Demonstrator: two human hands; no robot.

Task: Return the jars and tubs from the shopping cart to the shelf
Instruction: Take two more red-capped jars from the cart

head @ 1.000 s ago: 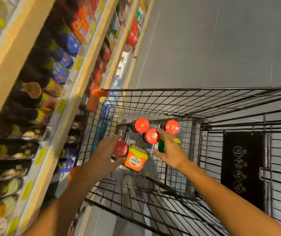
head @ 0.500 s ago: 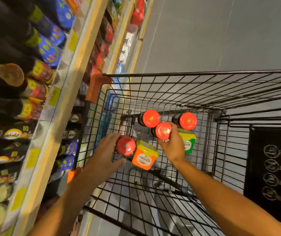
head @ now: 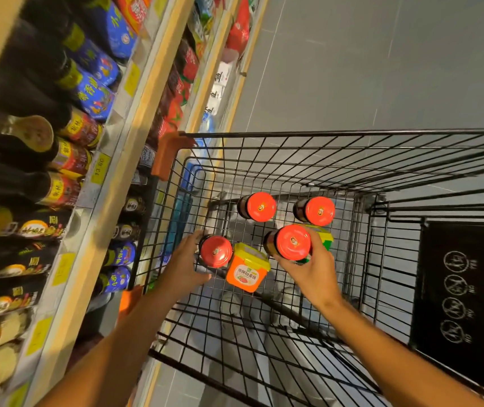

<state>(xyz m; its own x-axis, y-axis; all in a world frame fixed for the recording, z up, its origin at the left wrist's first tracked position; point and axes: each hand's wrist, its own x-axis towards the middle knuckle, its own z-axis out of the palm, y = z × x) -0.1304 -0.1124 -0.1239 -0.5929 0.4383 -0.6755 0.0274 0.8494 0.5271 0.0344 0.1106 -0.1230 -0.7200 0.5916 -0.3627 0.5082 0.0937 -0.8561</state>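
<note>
The right hand (head: 311, 271) is wrapped around a dark glass jar with a round red lid (head: 290, 242), fingers curled about its body just below the lid, holding it tilted above the floor of the black wire shopping cart (head: 293, 148). The left hand (head: 185, 265) reaches in on the other side, its fingers cupped round the far side of a second dark jar with a red lid (head: 215, 251); whether it truly grips that jar or only touches it cannot be told.

Between the two hands sits an orange plastic tub with a yellow-green lid (head: 246, 268), just beside the left-hand jar. A green tub with a yellow lid (head: 324, 237) shows partly behind the held jar and the right hand. Farther in, near the cart's front wall, stand two more red-lidded jars, one on the left (head: 259, 207) and one on the right (head: 317, 211), set apart from each other.

The cart stands close alongside a wooden-edged store shelf (head: 111, 201) on the left, stocked with dark bottles (head: 14, 183) bearing red, yellow and blue labels, with yellow price tags (head: 99, 168) along the shelf edge. Grey floor (head: 381, 69) lies beyond the cart.
</note>
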